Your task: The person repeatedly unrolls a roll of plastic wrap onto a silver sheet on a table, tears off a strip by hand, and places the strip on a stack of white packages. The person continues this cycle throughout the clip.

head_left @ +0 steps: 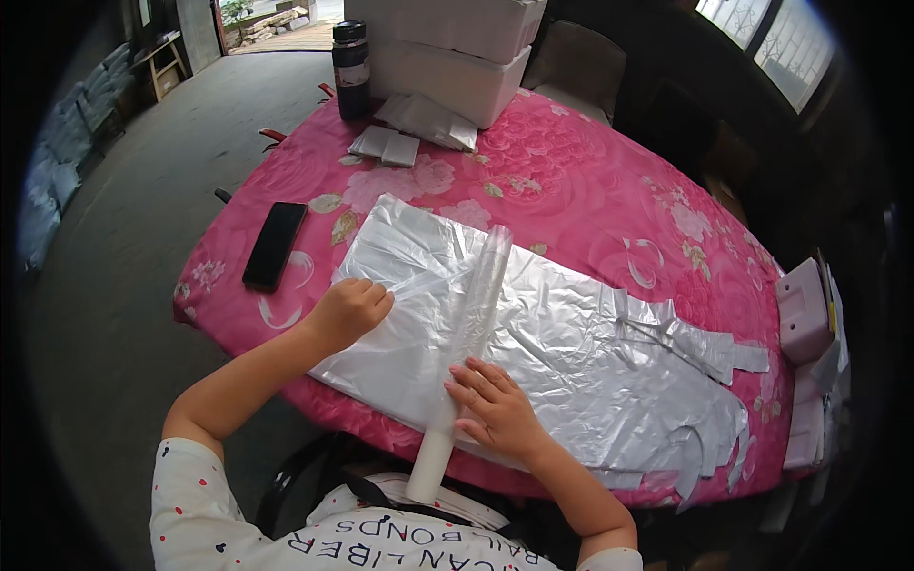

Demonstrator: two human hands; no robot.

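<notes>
A roll of clear plastic film [476,305] lies lengthwise across a layer of silvery plastic bags [562,333], its pale near end [433,462] jutting past the table edge toward my body. My left hand [352,312], left of the roll, is closed in a pinch; taut creases run from it to the roll, so it seems to grip the film's loose edge. The exact hold is hidden by the fingers. On the near half of the roll rests my right hand [495,407], fingers stretched out and touching it. Cut handle strips [700,347] of the bags fan out at the right.
A pink flowered cloth [562,181] covers the table. A black phone [275,246] lies at the left. Toward the back stand a dark bottle [352,71], white foam boxes [438,57] and flat packets [428,119]. Pinkish bins [804,314] adjoin the right edge; a chair [576,67] is behind.
</notes>
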